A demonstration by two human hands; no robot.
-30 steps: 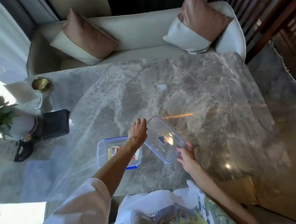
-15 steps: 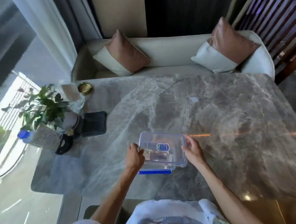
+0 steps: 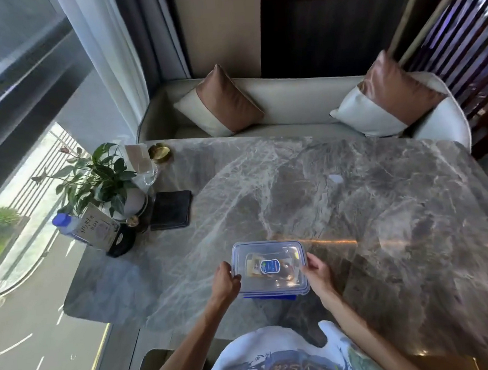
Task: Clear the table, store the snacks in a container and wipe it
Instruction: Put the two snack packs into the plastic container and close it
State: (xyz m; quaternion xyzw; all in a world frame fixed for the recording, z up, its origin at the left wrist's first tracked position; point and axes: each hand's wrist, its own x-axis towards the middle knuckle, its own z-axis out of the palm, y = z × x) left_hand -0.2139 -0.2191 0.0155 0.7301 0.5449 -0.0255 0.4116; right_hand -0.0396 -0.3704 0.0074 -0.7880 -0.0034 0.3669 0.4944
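Observation:
A clear plastic container (image 3: 283, 288) with blue clips stands on the grey marble table (image 3: 352, 206) near its front edge. Its clear lid (image 3: 270, 254), with a blue label in the middle, lies flat on top. Yellow snack packets (image 3: 255, 265) show through the lid. My left hand (image 3: 224, 281) grips the lid's left edge. My right hand (image 3: 316, 272) presses on the right edge.
At the table's left end stand a potted plant (image 3: 99, 179), a bottle with a blue cap (image 3: 63, 223), a card stand (image 3: 98, 229), a dark folded cloth (image 3: 171, 209), a gold dish (image 3: 160, 152) and a glass with napkins (image 3: 143, 168). A cushioned sofa (image 3: 289, 104) lies beyond the table.
One second ago I held the lid tilted beside the open container. It came down over the container, and now it lies flat with both hands on its side edges.

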